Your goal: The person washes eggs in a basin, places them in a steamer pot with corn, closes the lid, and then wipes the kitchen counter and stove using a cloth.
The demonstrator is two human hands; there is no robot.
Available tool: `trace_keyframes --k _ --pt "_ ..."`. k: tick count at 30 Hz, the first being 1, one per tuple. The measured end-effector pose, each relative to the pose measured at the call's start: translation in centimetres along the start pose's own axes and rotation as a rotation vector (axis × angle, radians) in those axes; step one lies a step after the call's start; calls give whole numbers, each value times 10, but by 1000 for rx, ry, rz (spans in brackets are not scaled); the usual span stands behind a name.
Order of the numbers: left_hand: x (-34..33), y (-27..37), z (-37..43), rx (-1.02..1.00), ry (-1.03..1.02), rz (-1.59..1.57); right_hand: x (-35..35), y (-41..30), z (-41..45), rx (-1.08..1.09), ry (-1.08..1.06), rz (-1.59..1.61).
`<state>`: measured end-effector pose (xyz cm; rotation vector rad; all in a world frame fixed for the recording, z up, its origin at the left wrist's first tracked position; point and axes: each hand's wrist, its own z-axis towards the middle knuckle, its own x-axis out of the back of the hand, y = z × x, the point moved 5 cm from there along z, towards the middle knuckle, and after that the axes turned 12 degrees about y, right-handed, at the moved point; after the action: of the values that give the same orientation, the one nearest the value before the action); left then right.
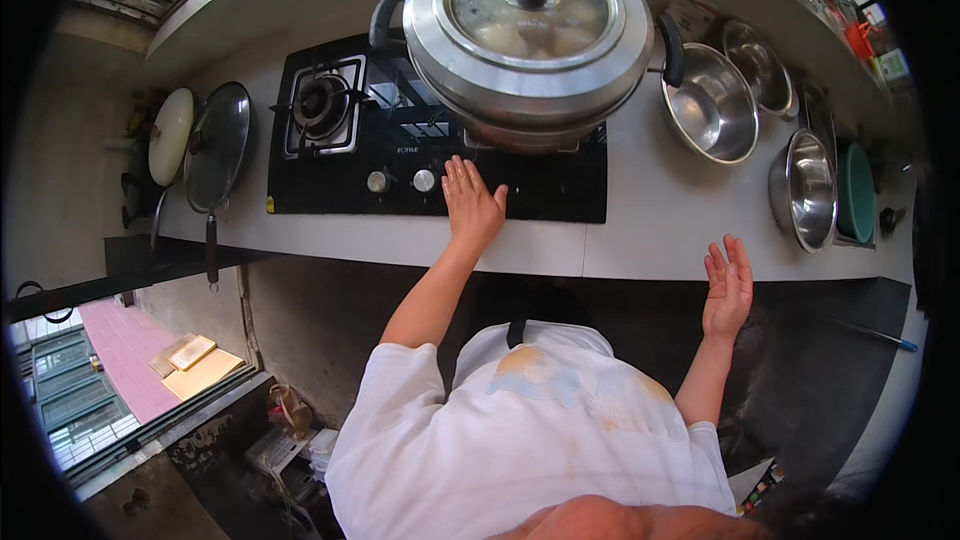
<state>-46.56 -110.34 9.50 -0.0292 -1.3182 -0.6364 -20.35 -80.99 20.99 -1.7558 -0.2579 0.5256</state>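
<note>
My left hand point(474, 199) is stretched flat, palm down, over the front of a black glass gas hob point(330, 180), just right of a metal control knob point(424, 181). Whether it touches the glass I cannot tell. A large metal steamer pot point(525, 101) stands on the hob's right side, beyond my fingertips. Its glass lid point(480, 22) with a black knob is on, and pale food shows dimly through misted glass. My right hand point(729, 292) is raised near the counter's front edge, empty, with its palm turned up and inward.
Stainless steel bowls point(709, 116) and a green basin point(856, 191) sit to the right. At the left, a glass pan lid point(217, 146) and a pale pan point(171, 136) lean by the wall. The left burner point(321, 105) has a bare pan support.
</note>
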Motion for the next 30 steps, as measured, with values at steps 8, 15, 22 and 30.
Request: trace_keyframes --k 8,15,22,30 --pt "-15 65 -50 -198 -128 -48 22 11 -38 -1 21 -12" --pt "54 13 -38 -150 -5 -367 -13 38 -80 -83 -18 -9" --pt "61 -105 -77 160 64 -788 -62 54 -91 -79 -39 -51" --pt "64 -59 -110 538 -143 -1063 -24 33 -99 -13 -51 -60"
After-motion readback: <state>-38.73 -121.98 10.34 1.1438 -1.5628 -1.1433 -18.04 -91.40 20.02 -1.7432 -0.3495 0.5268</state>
